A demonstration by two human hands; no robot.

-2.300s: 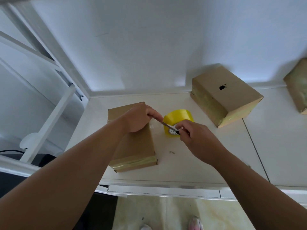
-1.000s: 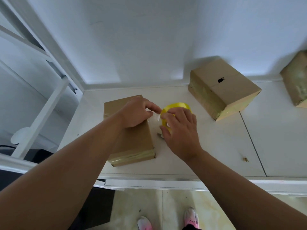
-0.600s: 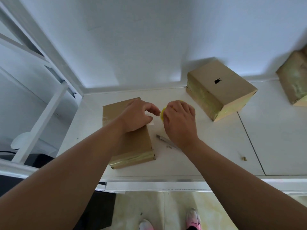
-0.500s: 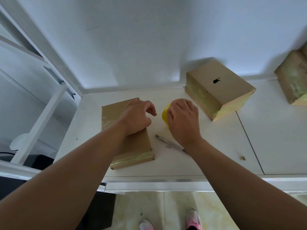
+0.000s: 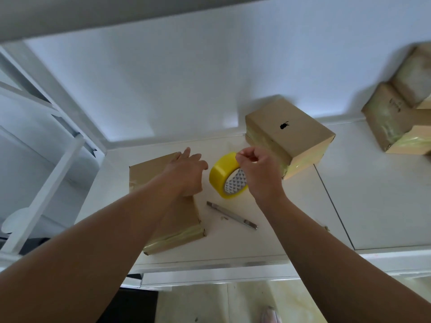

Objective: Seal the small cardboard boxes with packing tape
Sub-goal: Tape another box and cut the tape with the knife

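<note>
A flat cardboard box lies on the white table, with yellowish tape along its near end. My left hand rests flat on its top with straight fingers. Just right of it, a yellow tape roll stands tilted on its edge. My right hand pinches the roll at its upper rim between thumb and fingers. A metal utility knife lies on the table in front of the roll, untouched.
A taped cardboard box with a black mark sits behind the roll near the wall. More taped boxes are stacked at the far right. A white rack stands to the left. The table's front edge is close to me.
My right hand put the knife down on the table and took hold of the tape roll, tipping it up on edge. My left hand flattened out on the box.
</note>
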